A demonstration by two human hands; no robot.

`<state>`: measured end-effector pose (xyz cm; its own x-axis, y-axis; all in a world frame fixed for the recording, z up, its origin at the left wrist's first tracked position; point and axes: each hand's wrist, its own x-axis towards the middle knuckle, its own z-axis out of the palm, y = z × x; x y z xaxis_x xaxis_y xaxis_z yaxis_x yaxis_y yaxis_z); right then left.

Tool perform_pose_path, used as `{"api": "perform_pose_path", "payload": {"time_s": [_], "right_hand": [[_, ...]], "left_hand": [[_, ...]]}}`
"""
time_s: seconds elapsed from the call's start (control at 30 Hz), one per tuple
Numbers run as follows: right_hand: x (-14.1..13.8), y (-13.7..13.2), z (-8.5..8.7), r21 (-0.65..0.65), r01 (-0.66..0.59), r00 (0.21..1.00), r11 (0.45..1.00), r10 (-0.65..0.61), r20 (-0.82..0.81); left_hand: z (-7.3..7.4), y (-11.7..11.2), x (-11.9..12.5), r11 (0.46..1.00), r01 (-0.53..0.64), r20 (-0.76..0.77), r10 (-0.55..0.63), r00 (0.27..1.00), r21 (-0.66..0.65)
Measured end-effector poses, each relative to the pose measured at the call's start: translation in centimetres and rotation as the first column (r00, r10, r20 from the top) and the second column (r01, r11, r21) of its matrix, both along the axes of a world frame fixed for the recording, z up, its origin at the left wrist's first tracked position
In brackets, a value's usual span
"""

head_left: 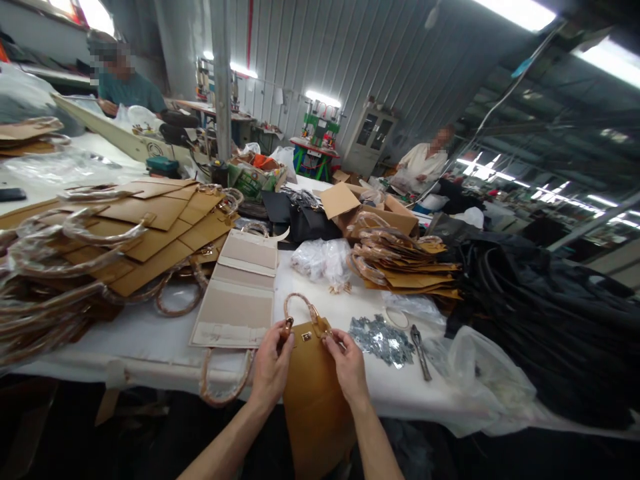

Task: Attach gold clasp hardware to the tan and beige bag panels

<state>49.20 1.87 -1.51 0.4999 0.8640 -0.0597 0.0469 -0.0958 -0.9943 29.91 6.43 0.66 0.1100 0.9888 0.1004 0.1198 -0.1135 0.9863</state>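
Note:
A tan handbag panel (pixel 316 407) hangs over the table's front edge between my hands, its metal turn-lock plate (pixel 307 337) facing up. Its arched, plastic-wrapped handle (pixel 299 296) stands at the top. My left hand (pixel 271 365) pinches one end of that handle at the panel's upper left. At the upper right, my right hand (pixel 349 363) has its fingers closed on the panel by the other handle end; the exact grip is partly hidden. Left of my hands lies an opened-out beige bag panel (pixel 237 300) with a wrapped handle at each end.
Tan panels with wrapped handles (pixel 165 227) pile up at left, more (pixel 405 267) at right. Small metal plates (pixel 383 339) lie beside pliers (pixel 421 353) and a clear plastic bag (pixel 487 373). Black material (pixel 540 320) fills the far right. Two people (pixel 131 93) sit or stand farther back.

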Motion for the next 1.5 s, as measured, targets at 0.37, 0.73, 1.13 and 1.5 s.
{"api": "perform_pose_path", "payload": {"time_s": [0.37, 0.73, 1.13, 1.5], "right_hand": [[0.8, -0.4, -1.6, 0.100, 0.150, 0.988, 0.984, -0.154, 0.031], [0.2, -0.5, -0.6, 0.074, 0.082, 0.992, 0.994, -0.088, 0.085], [-1.0, 0.0, -0.1, 0.123, 0.052, 0.988, 0.991, -0.069, 0.141], [-0.9, 1.3, -0.1, 0.039, 0.068, 0.908, 0.997, -0.078, 0.411]], "left_hand": [[5.4, 6.0, 2.1, 0.766, 0.533, -0.627, -0.225, 0.746, 0.360], [3.8, 10.1, 6.6, 0.673, 0.735, -0.841, -0.349, 0.413, 0.081], [6.9, 10.1, 9.1, 0.612, 0.788, -0.839, -0.391, 0.379, 0.070], [6.5, 6.9, 9.5, 0.616, 0.779, -0.705, -0.501, 0.502, 0.117]]}}
